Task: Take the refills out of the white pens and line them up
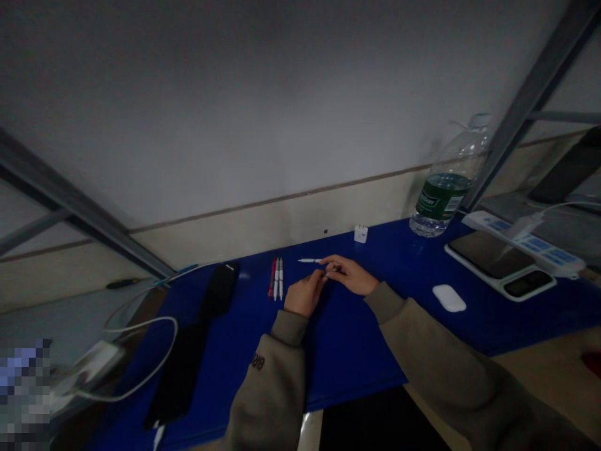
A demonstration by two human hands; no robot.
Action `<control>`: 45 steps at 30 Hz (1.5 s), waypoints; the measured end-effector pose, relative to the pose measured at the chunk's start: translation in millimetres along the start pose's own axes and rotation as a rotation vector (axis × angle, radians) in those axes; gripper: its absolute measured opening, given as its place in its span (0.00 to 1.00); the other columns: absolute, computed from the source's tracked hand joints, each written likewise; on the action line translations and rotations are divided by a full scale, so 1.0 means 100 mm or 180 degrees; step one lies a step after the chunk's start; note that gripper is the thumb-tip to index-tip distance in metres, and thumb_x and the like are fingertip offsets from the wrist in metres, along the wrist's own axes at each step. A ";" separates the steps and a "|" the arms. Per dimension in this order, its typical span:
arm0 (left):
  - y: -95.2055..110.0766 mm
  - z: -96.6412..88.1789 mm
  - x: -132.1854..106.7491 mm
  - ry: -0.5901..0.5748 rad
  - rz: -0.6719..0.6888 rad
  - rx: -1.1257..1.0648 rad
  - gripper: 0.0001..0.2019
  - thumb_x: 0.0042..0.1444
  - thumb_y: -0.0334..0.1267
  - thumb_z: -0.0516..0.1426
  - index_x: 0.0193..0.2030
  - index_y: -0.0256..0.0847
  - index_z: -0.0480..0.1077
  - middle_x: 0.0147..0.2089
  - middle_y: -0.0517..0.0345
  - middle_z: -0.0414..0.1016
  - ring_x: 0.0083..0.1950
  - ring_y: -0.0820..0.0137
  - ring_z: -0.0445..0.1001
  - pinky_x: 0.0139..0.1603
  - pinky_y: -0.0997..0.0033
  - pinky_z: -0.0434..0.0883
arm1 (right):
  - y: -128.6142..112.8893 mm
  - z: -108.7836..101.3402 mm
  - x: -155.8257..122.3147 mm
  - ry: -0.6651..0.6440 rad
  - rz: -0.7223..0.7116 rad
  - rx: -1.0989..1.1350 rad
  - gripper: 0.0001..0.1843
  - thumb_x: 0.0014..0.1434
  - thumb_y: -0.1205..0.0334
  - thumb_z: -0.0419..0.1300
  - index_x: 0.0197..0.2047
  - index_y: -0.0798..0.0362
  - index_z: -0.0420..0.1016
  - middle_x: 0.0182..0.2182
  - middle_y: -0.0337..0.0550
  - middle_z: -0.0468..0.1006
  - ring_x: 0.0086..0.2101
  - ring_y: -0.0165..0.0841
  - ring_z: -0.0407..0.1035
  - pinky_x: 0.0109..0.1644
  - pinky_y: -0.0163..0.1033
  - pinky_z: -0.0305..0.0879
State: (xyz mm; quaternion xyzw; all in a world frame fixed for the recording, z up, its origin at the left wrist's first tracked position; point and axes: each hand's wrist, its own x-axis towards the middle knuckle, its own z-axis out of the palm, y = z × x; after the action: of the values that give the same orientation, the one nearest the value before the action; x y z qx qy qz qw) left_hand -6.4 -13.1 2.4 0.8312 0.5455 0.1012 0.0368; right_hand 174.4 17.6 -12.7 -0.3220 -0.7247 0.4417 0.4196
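My left hand (pixel 304 294) and my right hand (pixel 351 274) meet over the blue table top (pixel 338 338). Both are closed round a small dark pen part (pixel 334 270) held between them; its exact shape is hard to make out. A white pen (pixel 310 260) lies just beyond my fingers. To the left of it, three pens (pixel 276 278), one red and two white, lie side by side.
A black case (pixel 218 289) and a looped white cable (pixel 141 351) lie at the left. A white plug (pixel 360 233), a water bottle (pixel 444 188), a white mouse (pixel 449 297), a scale (pixel 500 260) and a power strip (pixel 526 241) are at the right.
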 end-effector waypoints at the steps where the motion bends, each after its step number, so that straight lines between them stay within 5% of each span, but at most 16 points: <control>1: -0.01 0.00 0.00 0.0003 -0.0062 0.0002 0.18 0.65 0.49 0.41 0.54 0.46 0.62 0.39 0.53 0.76 0.37 0.66 0.76 0.34 0.72 0.67 | -0.01 0.00 0.00 -0.0008 -0.0024 -0.0004 0.17 0.59 0.66 0.56 0.52 0.52 0.68 0.39 0.43 0.74 0.40 0.31 0.69 0.47 0.40 0.65; 4: -0.04 0.01 0.02 0.0035 -0.0104 -0.0024 0.18 0.65 0.49 0.42 0.52 0.45 0.64 0.39 0.53 0.76 0.37 0.67 0.76 0.35 0.73 0.67 | -0.03 0.01 0.00 0.0020 0.0022 -0.0031 0.16 0.57 0.63 0.59 0.50 0.52 0.70 0.44 0.46 0.74 0.43 0.33 0.69 0.44 0.39 0.66; 11: -0.06 0.02 0.04 0.0172 0.0289 -0.0201 0.18 0.64 0.49 0.44 0.44 0.42 0.70 0.41 0.54 0.75 0.45 0.68 0.73 0.42 0.73 0.67 | 0.04 0.01 0.01 0.0128 0.0466 -0.0070 0.15 0.60 0.57 0.55 0.47 0.55 0.72 0.21 0.36 0.70 0.23 0.27 0.65 0.28 0.33 0.61; 18: -0.09 0.04 0.05 0.0204 0.0220 -0.0399 0.18 0.64 0.49 0.45 0.43 0.42 0.71 0.41 0.55 0.75 0.44 0.70 0.73 0.42 0.74 0.66 | 0.06 0.00 0.02 0.0244 0.0173 -0.0216 0.10 0.57 0.62 0.59 0.43 0.53 0.75 0.35 0.43 0.78 0.36 0.32 0.71 0.42 0.39 0.66; 24: -0.12 0.01 0.05 0.0142 0.0216 -0.0791 0.21 0.65 0.47 0.43 0.40 0.39 0.73 0.33 0.56 0.75 0.34 0.72 0.73 0.34 0.75 0.64 | -0.06 -0.03 0.00 0.0265 -0.0218 -0.0602 0.06 0.57 0.63 0.60 0.38 0.51 0.78 0.35 0.43 0.76 0.37 0.32 0.70 0.45 0.41 0.64; 31: -0.13 -0.01 0.06 0.0173 0.0125 -0.1158 0.22 0.66 0.47 0.41 0.36 0.39 0.71 0.27 0.59 0.72 0.29 0.73 0.70 0.31 0.76 0.61 | -0.09 -0.04 -0.01 0.0048 -0.0404 -0.0596 0.14 0.53 0.64 0.63 0.45 0.49 0.75 0.47 0.46 0.70 0.47 0.35 0.66 0.49 0.42 0.64; 33: -0.12 0.01 0.06 0.0207 0.0205 -0.1104 0.21 0.66 0.46 0.41 0.35 0.39 0.70 0.29 0.58 0.73 0.32 0.73 0.70 0.34 0.76 0.62 | -0.06 -0.01 -0.02 0.0065 -0.0124 -0.0498 0.18 0.53 0.60 0.64 0.48 0.51 0.73 0.44 0.47 0.72 0.42 0.33 0.68 0.42 0.39 0.67; 37: -0.09 0.03 0.06 0.0148 0.0135 -0.0802 0.19 0.66 0.46 0.41 0.38 0.41 0.69 0.31 0.57 0.73 0.34 0.71 0.72 0.35 0.75 0.62 | 0.03 0.02 -0.02 0.0105 0.0423 -0.0288 0.14 0.61 0.56 0.54 0.44 0.55 0.74 0.24 0.38 0.71 0.24 0.28 0.65 0.30 0.35 0.63; 42: -0.08 0.00 0.02 0.0083 -0.0256 -0.0258 0.26 0.63 0.55 0.39 0.35 0.42 0.70 0.28 0.54 0.73 0.31 0.67 0.73 0.30 0.73 0.58 | 0.03 -0.04 0.00 0.0457 0.0286 0.0050 0.13 0.54 0.57 0.61 0.42 0.53 0.76 0.31 0.41 0.74 0.29 0.29 0.66 0.34 0.36 0.61; 45: -0.06 -0.05 0.00 0.0137 -0.0409 -0.0163 0.29 0.59 0.62 0.40 0.31 0.41 0.71 0.26 0.53 0.72 0.30 0.66 0.72 0.28 0.72 0.56 | 0.00 -0.06 0.01 0.0586 0.0401 0.0567 0.14 0.52 0.56 0.64 0.41 0.53 0.76 0.27 0.38 0.72 0.25 0.27 0.62 0.29 0.34 0.57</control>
State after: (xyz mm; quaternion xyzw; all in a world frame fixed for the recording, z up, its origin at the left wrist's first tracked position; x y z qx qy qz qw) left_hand -13.2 -11.1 6.2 0.7909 0.5955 0.1304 0.0527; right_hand 179.3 20.8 -10.6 -0.3675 -0.6193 0.4984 0.4826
